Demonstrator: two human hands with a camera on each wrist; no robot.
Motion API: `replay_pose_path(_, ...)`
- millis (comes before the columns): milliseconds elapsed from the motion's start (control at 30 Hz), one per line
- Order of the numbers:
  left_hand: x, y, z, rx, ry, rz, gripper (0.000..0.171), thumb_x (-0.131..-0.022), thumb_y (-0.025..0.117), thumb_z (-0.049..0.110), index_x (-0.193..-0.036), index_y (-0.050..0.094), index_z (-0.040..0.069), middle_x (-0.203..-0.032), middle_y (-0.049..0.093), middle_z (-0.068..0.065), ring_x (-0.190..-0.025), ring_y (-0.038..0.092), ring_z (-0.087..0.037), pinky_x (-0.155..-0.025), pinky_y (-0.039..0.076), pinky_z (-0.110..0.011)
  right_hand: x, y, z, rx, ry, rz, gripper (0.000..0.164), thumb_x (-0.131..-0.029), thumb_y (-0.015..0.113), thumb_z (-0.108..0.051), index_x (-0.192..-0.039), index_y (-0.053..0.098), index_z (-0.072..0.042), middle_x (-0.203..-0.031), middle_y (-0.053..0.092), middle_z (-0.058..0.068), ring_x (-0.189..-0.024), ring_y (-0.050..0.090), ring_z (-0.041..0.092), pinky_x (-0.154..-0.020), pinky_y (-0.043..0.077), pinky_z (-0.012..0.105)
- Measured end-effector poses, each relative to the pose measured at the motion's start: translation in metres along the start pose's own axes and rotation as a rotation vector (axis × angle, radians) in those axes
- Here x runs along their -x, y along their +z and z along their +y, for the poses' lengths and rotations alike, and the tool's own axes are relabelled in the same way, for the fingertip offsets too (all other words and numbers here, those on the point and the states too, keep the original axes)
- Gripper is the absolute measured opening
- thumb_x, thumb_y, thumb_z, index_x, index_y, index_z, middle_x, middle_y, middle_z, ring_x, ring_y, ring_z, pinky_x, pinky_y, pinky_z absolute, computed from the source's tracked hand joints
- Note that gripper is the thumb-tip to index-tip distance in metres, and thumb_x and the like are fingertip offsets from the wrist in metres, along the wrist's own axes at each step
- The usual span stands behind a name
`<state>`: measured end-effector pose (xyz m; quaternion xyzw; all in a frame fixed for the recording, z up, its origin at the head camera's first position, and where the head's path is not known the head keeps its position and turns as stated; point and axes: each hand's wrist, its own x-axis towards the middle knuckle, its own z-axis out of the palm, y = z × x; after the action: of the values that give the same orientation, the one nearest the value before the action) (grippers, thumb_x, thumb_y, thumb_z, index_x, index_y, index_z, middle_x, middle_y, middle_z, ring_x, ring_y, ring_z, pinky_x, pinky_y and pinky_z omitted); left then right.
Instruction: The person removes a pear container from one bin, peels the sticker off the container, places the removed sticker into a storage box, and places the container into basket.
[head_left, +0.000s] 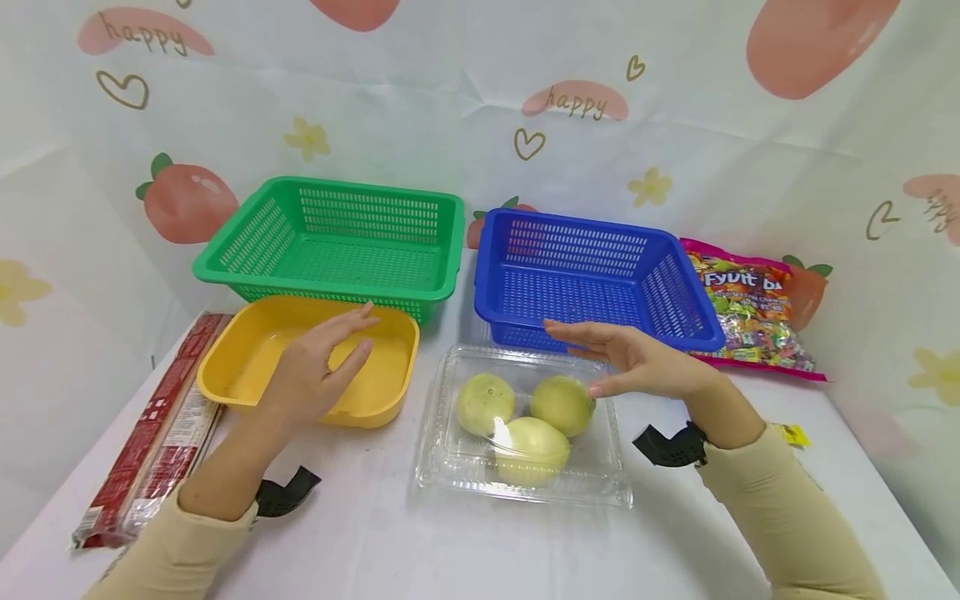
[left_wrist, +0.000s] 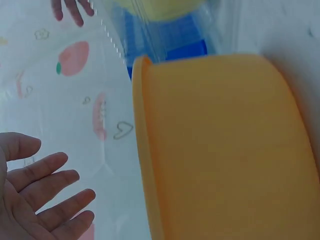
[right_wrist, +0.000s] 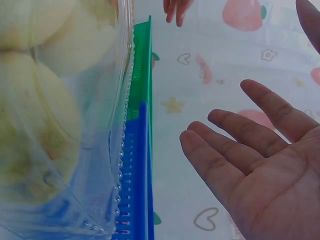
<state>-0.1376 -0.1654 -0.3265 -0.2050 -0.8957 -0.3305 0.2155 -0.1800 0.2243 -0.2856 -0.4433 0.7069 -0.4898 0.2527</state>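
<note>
A lidded clear plastic box (head_left: 450, 467) sits mid-table with three pale green round fruits (head_left: 486, 403) inside. My left hand (head_left: 311, 367) hovers over the yellow basin (head_left: 397, 392), its fingers extended and nothing in them. Above the right side of the clear box is my right hand (head_left: 637, 360), likewise without an object, fingers straight and thumb apart. In the left wrist view the left hand (left_wrist: 40, 195) appears beside the basin with spread fingers. The right wrist view has the right hand (right_wrist: 265, 160) apart from the box.
Behind the basin stands a green basket (head_left: 330, 287); a blue basket (head_left: 600, 329) is to its right. A candy bag (head_left: 757, 308) leans at the far right. Long red packages (head_left: 157, 433) lie along the left edge. A small yellow wrapper (head_left: 795, 434) lies by the right sleeve.
</note>
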Motion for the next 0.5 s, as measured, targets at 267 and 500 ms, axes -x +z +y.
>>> replay_pose_path(267, 0.005, 0.021, 0.013, 0.114, 0.054, -0.101, 0.038, -0.088, 0.060, 0.008, -0.124, 0.057, 0.000, -0.133, 0.054, -0.016, -0.123, 0.051, -0.032, -0.100, 0.042, -0.046, 0.016, 0.020, 0.004, -0.030, -0.057, 0.093, 0.063, -0.085, 0.058, 0.007, -0.141, 0.029, 0.006, -0.153, 0.029, 0.000, -0.141, 0.024, 0.008, -0.113, 0.025, 0.020)
replay_pose_path(500, 0.016, 0.038, 0.031, 0.271, -0.021, -0.275, 0.046, -0.092, 0.056, 0.018, -0.136, 0.046, 0.006, -0.146, 0.039, -0.012, -0.135, 0.037, -0.033, -0.108, 0.033, -0.051, 0.033, 0.038, 0.006, -0.139, -0.089, 0.262, 0.055, -0.086, 0.055, 0.010, -0.137, 0.035, 0.009, -0.148, 0.038, -0.003, -0.138, 0.031, 0.007, -0.110, 0.029, 0.019)
